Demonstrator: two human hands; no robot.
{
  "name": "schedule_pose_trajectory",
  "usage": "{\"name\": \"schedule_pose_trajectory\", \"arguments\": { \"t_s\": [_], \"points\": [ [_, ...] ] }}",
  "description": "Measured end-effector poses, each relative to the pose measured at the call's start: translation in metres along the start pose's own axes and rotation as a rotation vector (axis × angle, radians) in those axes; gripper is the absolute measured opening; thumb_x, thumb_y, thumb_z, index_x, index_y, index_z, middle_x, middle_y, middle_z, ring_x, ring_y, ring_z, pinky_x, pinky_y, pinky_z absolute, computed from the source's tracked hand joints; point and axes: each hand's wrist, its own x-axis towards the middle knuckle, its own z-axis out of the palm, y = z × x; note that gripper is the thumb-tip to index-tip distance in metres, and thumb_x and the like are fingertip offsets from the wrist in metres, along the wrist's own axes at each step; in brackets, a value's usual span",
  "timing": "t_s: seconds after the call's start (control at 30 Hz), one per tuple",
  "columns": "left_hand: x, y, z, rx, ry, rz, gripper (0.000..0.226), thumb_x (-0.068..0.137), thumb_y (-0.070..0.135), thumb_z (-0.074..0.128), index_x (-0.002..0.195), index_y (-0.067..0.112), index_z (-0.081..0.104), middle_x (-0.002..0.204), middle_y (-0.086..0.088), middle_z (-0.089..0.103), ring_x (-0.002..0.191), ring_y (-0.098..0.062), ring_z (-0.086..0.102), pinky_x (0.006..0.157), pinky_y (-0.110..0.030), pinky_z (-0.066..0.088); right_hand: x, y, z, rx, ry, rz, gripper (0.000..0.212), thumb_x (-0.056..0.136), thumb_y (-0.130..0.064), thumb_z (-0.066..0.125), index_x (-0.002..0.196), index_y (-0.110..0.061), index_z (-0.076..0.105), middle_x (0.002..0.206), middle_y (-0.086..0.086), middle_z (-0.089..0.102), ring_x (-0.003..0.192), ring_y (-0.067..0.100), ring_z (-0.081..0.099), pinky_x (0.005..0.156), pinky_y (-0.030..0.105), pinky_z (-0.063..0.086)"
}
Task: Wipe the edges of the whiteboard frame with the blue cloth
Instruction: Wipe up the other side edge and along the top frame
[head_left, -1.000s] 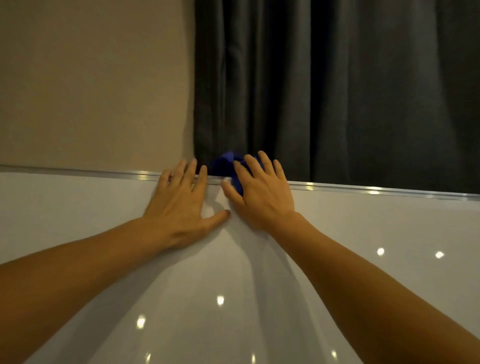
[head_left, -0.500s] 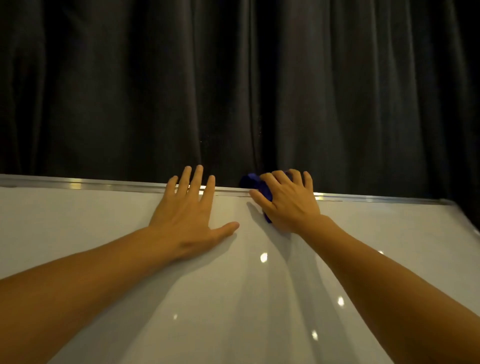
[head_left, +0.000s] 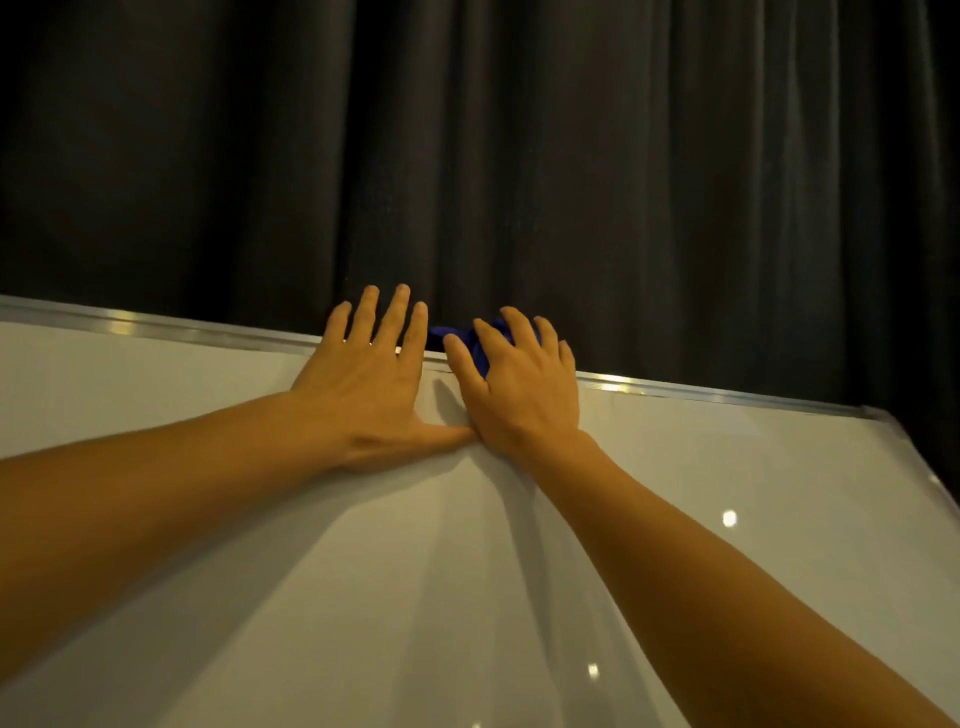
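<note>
Both bare forearms reach up from the lower corners of the frame and meet near its centre, at the top edge of a whiteboard (head_left: 260, 519) that fills the lower half of the view. The left hand (head_left: 371, 387) lies flat on the white surface with its fingers spread and straight, gripping nothing; its fingertips cross the silver frame (head_left: 156, 328) and its thumb points right, touching the base of the right hand (head_left: 524, 387). The right hand sits just beside it, fingers curled over the blue cloth (head_left: 457, 338) and pressing it onto the top strip of the frame. Only a small dark-blue bunch of the cloth shows, between the two hands and under the right fingers, right of centre. A dark curtain (head_left: 623, 156) hangs in folds behind the board across the whole upper half. Small bright spots of reflected light dot the board at lower right.
</note>
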Motion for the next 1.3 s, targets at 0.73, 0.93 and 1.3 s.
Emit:
{"name": "schedule_pose_trajectory", "arguments": {
  "t_s": [0.73, 0.93, 1.3],
  "points": [
    [0.103, 0.309, 0.064, 0.024, -0.024, -0.047, 0.121, 0.054, 0.099, 0.002, 0.147, 0.025, -0.024, 0.158, -0.006, -0.024, 0.145, -0.034, -0.019, 0.114, -0.053, -0.009, 0.015, 0.389, -0.033, -0.191, -0.041, 0.004, 0.087, 0.081, -0.081, -0.003, 0.151, -0.038, 0.026, 0.165, -0.003, 0.009, 0.151, 0.031, -0.005, 0.116, 0.059, -0.008],
    [0.133, 0.398, 0.088, -0.004, -0.034, 0.01, 0.124, 0.048, 0.1, -0.004, 0.147, 0.027, -0.023, 0.158, -0.005, -0.025, 0.144, -0.033, -0.022, 0.115, -0.055, -0.012, 0.013, 0.478, -0.038, -0.224, -0.063, 0.071, 0.078, 0.086, -0.074, -0.001, 0.152, -0.038, 0.02, 0.165, -0.004, 0.002, 0.15, 0.031, -0.01, 0.115, 0.06, -0.009],
    [0.153, 0.431, 0.098, 0.022, -0.043, 0.039, 0.122, 0.052, 0.099, -0.004, 0.149, 0.025, -0.018, 0.159, -0.007, -0.022, 0.145, -0.033, -0.019, 0.116, -0.058, -0.008, 0.025, 0.553, -0.043, -0.058, -0.183, 0.275, 0.056, 0.101, -0.046, 0.013, 0.154, -0.03, 0.013, 0.165, 0.006, -0.004, 0.147, 0.042, -0.014, 0.117, 0.063, -0.002]
  ]
}}
